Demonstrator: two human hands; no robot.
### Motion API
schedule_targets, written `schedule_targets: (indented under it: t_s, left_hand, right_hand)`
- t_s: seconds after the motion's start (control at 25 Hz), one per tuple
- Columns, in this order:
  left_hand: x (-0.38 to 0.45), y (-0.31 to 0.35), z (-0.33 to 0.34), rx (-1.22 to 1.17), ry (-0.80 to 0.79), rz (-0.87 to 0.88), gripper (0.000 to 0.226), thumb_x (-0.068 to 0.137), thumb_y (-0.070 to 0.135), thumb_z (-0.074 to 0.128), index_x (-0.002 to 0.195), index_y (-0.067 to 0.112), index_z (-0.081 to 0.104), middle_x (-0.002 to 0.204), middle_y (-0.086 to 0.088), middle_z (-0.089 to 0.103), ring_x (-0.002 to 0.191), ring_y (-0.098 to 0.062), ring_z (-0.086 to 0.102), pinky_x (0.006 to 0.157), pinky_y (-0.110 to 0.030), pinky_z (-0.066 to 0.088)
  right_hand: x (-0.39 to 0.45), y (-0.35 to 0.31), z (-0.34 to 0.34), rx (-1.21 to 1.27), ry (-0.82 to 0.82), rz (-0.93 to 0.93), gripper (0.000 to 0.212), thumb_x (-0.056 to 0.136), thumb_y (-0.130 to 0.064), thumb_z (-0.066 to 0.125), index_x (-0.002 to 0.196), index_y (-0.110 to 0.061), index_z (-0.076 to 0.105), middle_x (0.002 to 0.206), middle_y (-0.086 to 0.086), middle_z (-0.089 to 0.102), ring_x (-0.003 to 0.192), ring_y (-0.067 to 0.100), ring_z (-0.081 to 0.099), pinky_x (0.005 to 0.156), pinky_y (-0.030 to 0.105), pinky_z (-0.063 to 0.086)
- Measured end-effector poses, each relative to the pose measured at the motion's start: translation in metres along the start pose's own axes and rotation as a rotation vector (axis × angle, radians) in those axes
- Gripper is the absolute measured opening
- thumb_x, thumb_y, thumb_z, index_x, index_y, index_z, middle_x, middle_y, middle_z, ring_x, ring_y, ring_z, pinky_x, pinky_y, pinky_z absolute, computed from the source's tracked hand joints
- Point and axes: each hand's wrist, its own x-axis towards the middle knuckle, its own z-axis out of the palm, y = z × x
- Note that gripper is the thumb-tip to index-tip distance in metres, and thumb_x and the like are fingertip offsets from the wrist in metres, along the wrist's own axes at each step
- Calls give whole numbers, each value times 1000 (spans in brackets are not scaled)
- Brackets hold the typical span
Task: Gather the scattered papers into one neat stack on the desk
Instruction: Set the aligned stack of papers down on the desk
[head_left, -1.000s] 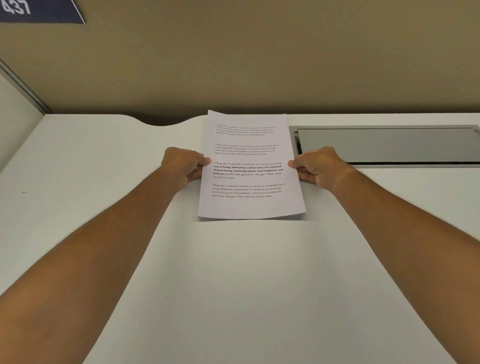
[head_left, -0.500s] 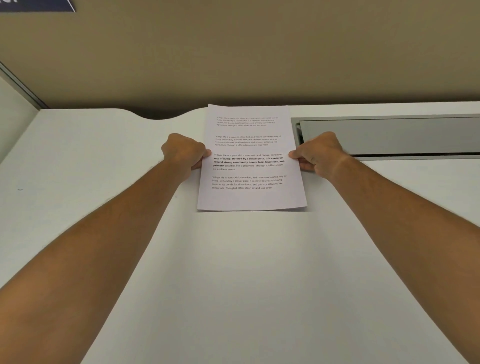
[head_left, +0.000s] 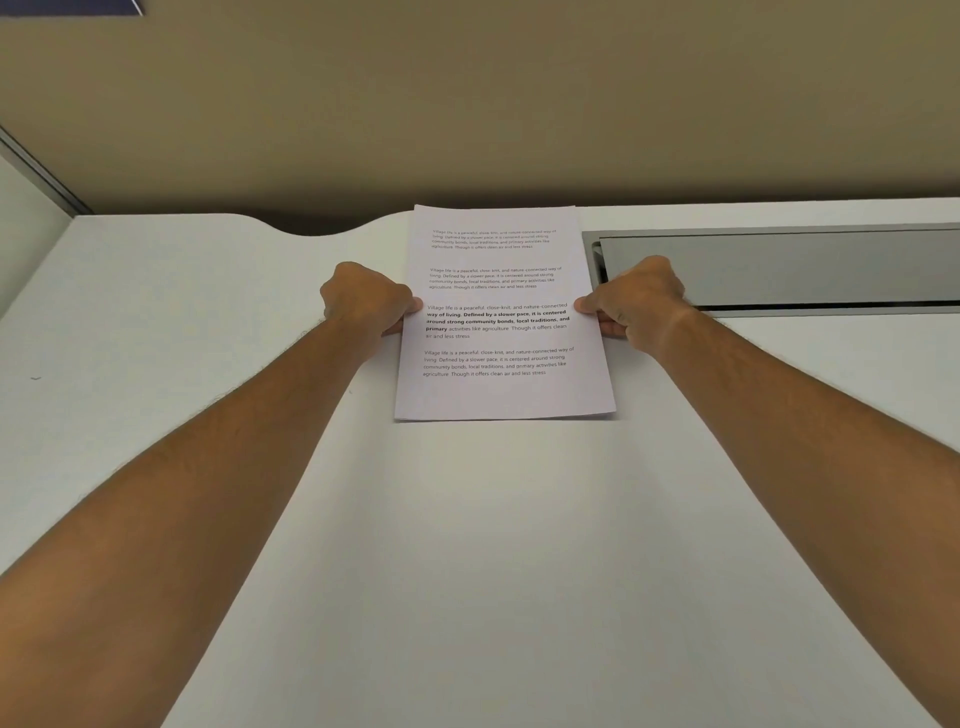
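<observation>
left grip (head_left: 366, 301): curled, pinching | right grip (head_left: 636, 299): curled, pinching | arms outstretched

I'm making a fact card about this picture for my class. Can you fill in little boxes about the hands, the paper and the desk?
papers: one squared-up stack of papers, printed side up, text in four blocks
left hand: left hand pinches the stack's left edge
right hand: right hand pinches the stack's right edge
desk: white desk, the stack's near edge at its surface
beside the stack: grey metal flap set into the desk, to the right
loose sheets elsewhere: none in view
</observation>
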Motion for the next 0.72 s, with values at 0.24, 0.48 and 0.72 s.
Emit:
schedule_targets:
  t_s: [0.24, 0.48, 0.72]
  left_hand:
    - [1, -3, 2, 32, 2, 26, 35, 75, 32, 84, 94, 8, 67, 87, -5, 73, 67, -18, 73, 77, -29, 60]
    - [3, -4, 2, 26, 6, 28, 37, 73, 31, 85, 95, 7, 68, 87, -5, 74, 69, -20, 74, 80, -33, 61]
    - [2, -5, 2, 36, 0, 42, 34, 74, 30, 85, 93, 7, 69, 87, -5, 73, 71, -21, 74, 81, -34, 61]
  right_hand:
    - [-3, 0, 0, -45, 35, -32, 35, 73, -13, 86, 96, -4, 61, 104, 13, 71, 82, 30, 72, 76, 41, 62]
    - [-5, 0, 0, -57, 48, -49, 33, 73, -12, 86, 92, -4, 60, 104, 14, 71, 84, 31, 72, 75, 41, 62]
    - [-5, -1, 0, -128, 82, -48, 37, 71, -17, 87, 95, -4, 62, 103, 14, 70, 85, 30, 71, 75, 42, 62]
